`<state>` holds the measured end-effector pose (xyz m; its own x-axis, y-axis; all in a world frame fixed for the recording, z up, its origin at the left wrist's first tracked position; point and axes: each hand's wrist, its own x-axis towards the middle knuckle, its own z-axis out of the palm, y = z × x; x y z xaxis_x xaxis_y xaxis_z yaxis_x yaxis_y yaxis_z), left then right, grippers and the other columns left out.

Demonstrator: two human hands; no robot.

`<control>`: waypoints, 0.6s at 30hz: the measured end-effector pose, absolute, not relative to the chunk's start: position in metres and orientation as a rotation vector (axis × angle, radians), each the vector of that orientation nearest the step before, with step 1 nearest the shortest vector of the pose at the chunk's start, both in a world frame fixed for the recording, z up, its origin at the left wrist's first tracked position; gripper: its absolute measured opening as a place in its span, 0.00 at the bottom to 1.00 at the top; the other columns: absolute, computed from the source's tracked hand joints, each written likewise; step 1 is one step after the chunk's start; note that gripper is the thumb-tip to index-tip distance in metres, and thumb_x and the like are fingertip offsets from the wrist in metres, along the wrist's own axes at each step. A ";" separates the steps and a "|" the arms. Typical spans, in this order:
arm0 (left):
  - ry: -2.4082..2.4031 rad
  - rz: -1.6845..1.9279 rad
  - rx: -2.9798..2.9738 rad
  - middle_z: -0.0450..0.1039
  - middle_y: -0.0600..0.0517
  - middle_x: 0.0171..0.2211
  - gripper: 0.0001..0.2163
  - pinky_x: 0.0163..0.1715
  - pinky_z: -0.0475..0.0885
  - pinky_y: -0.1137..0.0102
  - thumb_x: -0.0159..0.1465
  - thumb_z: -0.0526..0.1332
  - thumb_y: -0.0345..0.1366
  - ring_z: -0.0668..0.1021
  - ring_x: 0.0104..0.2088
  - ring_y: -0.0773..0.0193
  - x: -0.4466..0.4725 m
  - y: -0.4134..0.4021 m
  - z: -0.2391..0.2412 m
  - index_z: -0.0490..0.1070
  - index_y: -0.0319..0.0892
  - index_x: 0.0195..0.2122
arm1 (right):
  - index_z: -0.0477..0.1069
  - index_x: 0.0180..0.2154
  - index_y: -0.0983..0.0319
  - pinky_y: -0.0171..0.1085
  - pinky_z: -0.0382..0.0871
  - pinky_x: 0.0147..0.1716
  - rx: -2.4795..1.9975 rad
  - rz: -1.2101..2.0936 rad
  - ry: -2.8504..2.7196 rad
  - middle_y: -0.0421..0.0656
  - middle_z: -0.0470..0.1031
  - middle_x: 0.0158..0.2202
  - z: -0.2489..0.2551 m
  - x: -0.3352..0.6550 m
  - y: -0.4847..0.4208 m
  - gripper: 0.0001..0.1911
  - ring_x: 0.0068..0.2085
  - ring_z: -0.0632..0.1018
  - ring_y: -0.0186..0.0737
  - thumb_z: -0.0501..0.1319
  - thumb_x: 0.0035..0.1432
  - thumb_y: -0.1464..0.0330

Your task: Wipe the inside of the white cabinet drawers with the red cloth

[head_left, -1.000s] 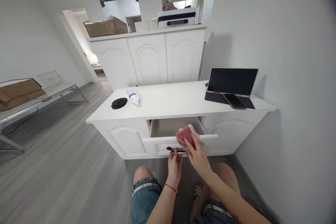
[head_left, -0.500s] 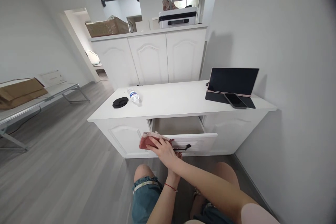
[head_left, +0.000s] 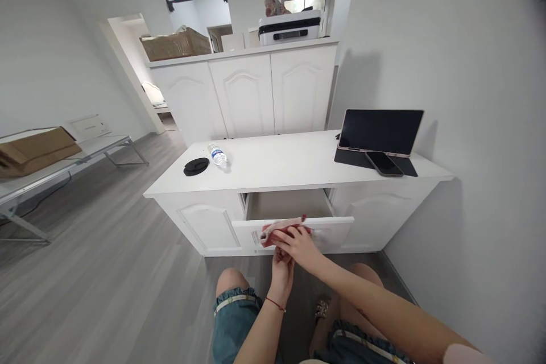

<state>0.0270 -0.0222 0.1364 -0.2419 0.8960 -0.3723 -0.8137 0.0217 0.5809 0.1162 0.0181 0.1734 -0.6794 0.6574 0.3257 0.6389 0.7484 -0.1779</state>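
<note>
Here we press a red cloth [head_left: 276, 232] against the top edge of the open drawer [head_left: 335, 231], at the near middle of the white bench [head_left: 290, 165]. Our right grip [head_left: 299, 245] is closed over the cloth, fingers curled on its right end. Our left grip [head_left: 282, 264] sits just below, close to the drawer front; its fingers hide behind the right one, so we cannot tell how far open it is. On the bench lie a bottle [head_left: 217, 155] and a black disc [head_left: 196, 166] at the left, a tablet [head_left: 379, 132] and a phone [head_left: 384, 163] at the right.
</note>
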 end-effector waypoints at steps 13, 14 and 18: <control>0.868 1.569 0.052 0.73 0.57 0.28 0.20 0.41 0.73 0.73 0.42 0.80 0.34 0.78 0.32 0.70 0.029 -0.015 0.126 0.67 0.43 0.27 | 0.68 0.54 0.58 0.57 0.70 0.53 -1.455 -0.384 -1.704 0.54 0.59 0.57 0.076 0.214 -0.001 0.20 0.59 0.65 0.57 0.52 0.63 0.75; 0.881 1.567 0.051 0.74 0.57 0.28 0.21 0.40 0.73 0.73 0.42 0.80 0.35 0.79 0.31 0.70 0.029 -0.014 0.125 0.67 0.43 0.26 | 0.65 0.56 0.60 0.59 0.69 0.54 -1.498 -0.289 -1.609 0.57 0.58 0.58 0.069 0.204 -0.001 0.19 0.60 0.64 0.59 0.52 0.64 0.72; 0.896 1.542 0.080 0.74 0.58 0.27 0.21 0.39 0.74 0.73 0.42 0.80 0.35 0.80 0.31 0.70 0.026 -0.013 0.123 0.66 0.43 0.27 | 0.58 0.57 0.64 0.65 0.67 0.53 -1.579 0.090 -1.171 0.61 0.56 0.57 0.047 0.158 0.002 0.24 0.58 0.65 0.65 0.54 0.60 0.65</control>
<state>0.0261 -0.0134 0.1234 -0.2100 0.8714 -0.4434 -0.8168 0.0929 0.5695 0.1577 0.0020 0.0473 0.5057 0.7047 0.4977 0.6199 0.1044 -0.7777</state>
